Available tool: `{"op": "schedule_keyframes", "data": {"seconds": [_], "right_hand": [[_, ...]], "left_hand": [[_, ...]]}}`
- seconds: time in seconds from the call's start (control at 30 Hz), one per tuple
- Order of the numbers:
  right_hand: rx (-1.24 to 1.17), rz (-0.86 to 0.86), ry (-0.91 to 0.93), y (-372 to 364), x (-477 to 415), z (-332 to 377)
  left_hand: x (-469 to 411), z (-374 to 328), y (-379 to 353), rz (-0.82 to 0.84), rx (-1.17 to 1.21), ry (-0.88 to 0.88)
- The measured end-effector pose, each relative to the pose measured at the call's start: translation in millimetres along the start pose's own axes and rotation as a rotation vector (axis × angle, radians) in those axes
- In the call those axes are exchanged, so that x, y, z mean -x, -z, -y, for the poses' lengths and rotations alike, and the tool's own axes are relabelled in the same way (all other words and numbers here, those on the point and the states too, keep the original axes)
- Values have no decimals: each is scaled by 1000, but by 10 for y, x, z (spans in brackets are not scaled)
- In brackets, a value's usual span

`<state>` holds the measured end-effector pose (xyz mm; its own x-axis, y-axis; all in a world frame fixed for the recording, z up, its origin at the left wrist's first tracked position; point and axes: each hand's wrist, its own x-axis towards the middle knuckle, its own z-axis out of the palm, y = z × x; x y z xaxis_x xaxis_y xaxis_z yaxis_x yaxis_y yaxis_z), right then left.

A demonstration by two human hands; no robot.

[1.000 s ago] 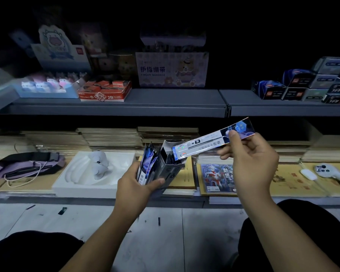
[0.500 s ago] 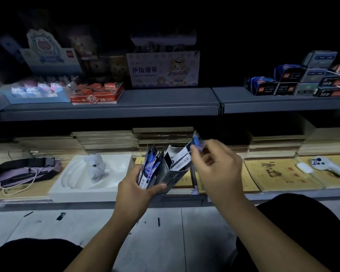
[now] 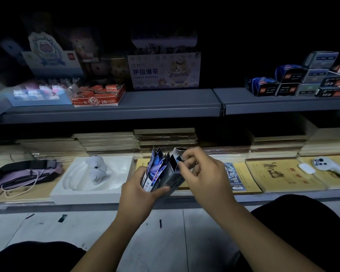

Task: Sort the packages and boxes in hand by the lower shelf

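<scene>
- Left hand [image 3: 140, 191] is curling round the lower part of an open pen box [image 3: 172, 173], thumb across the front face; the grip is closed on the box, holding it upright and tilted slightly right, in the air over the front edge of the lower shelf [image 3: 214, 199].
- Right hand [image 3: 203, 173] is hovering at the box mouth, fingers [image 3: 190, 160] bent and pinching at the open top flap; grip is closed there.
- Hard to make out: what sits under the right fingertips is blurred; the box's right side is being hidden by that hand.
- Slim blue-and-white pen packets [image 3: 155, 167] are standing in the box, pointed tops sticking out.
- Nearby on the shelf: white moulded tray [image 3: 86, 185] to the left, yellow booklets [image 3: 283, 175] to the right.
- Scene is dim; upper shelf goods are staying in shadow.
</scene>
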<state>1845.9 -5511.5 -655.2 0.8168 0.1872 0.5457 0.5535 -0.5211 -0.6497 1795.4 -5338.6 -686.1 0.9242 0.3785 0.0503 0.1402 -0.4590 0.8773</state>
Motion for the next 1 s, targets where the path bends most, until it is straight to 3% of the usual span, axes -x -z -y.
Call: {"op": "schedule_keyframes", "data": {"seconds": [0.33,0.53,0.67,0.83,1.0], "right_hand": [[17,237,-79,-30,-23,-54],[-172,18,-18,85,-59,54],[-250,72,-25,44,-23,115],[-307,90,-220,-83,0,54],[-160,157,-188,-90,31,74]], "left_hand": [[18,-27,15,8,-53,-17],[6,32,-3,6,-178,-55],[19,77,-46,15,-288,-128],[31,97,-63,15,-338,-157],[31,102,-67,15,-410,-179]]}}
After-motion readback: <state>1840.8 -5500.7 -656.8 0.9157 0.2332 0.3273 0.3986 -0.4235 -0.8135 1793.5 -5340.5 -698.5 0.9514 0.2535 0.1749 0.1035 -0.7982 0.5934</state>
